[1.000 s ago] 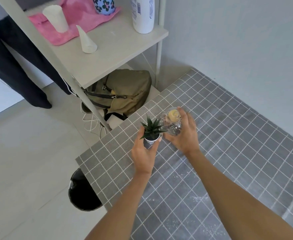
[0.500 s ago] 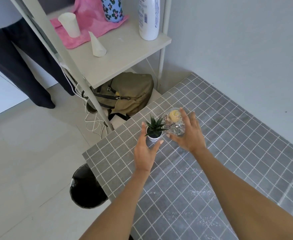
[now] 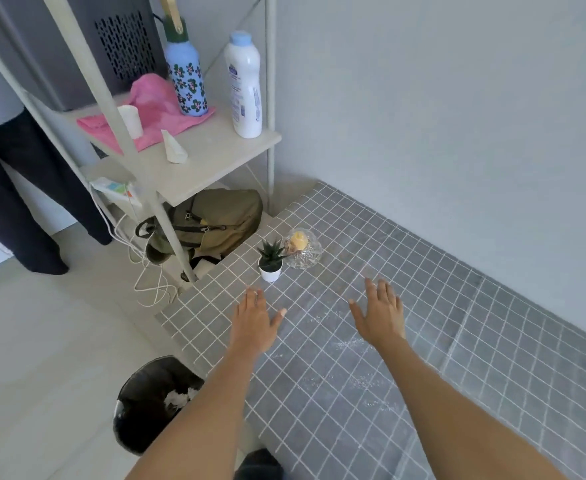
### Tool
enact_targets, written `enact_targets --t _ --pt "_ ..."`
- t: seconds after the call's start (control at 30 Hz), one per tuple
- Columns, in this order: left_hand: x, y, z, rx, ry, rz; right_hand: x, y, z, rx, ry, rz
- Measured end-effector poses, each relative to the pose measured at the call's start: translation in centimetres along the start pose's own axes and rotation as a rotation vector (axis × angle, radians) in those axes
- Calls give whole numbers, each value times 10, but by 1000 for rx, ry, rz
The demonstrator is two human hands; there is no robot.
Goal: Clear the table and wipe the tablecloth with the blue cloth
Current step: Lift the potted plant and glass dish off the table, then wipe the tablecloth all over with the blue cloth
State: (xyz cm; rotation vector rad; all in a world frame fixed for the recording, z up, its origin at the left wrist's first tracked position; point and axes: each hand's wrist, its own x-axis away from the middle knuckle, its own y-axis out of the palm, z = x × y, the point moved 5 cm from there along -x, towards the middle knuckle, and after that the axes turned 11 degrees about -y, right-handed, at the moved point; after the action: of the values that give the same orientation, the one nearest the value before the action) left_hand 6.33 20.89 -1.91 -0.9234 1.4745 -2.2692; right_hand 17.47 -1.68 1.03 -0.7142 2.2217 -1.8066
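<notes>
The tablecloth (image 3: 406, 341), grey with a white grid, covers the table, with white crumbs or powder scattered near the middle. The little potted plant (image 3: 270, 259) and the glass dish (image 3: 302, 252) stand together at the far left corner, just touching or nearly so. Both hands hover over the cloth holding nothing, left hand (image 3: 253, 325) and right hand (image 3: 381, 315), fingers straight and spread. No blue cloth in view, so fetching it looks like the next job. For a decent wipe, sweep the crumbs toward the edge above the black bin (image 3: 153, 403).
</notes>
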Motion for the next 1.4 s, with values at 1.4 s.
enact_targets --t 1.4 --pt "341 151 221 -487 998 -246 502 16 175 -124 868 166"
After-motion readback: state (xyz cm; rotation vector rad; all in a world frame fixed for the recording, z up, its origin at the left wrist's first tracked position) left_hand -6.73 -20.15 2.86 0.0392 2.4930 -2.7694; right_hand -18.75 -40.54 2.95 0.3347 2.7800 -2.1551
